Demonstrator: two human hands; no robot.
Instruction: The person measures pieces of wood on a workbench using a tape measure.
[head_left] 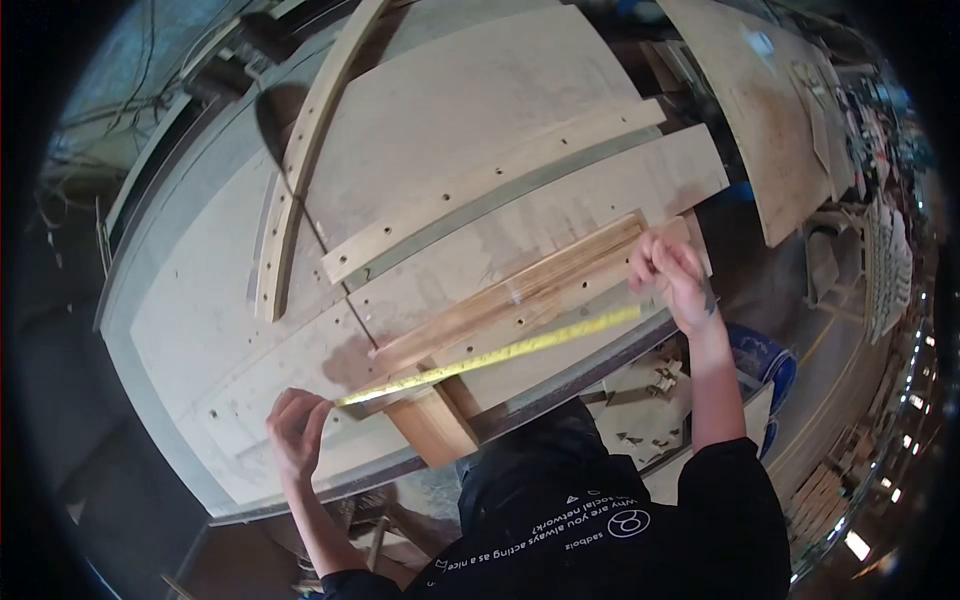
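A yellow tape measure (490, 355) is stretched across a curved wooden piece (520, 295) lying on a large pale board (450, 120). My left hand (298, 430) pinches the tape's near end at the lower left. My right hand (672, 272) holds the other end at the right, by the end of the wooden piece. A short brown wood block (432, 422) sticks out under the tape at the board's front edge.
Two pale curved strips with drilled holes lie on the board: one long strip (300, 150) at the left, another strip (490, 190) across the middle. A second big panel (770, 110) stands at the right. Small wood offcuts (650, 385) lie on the floor below.
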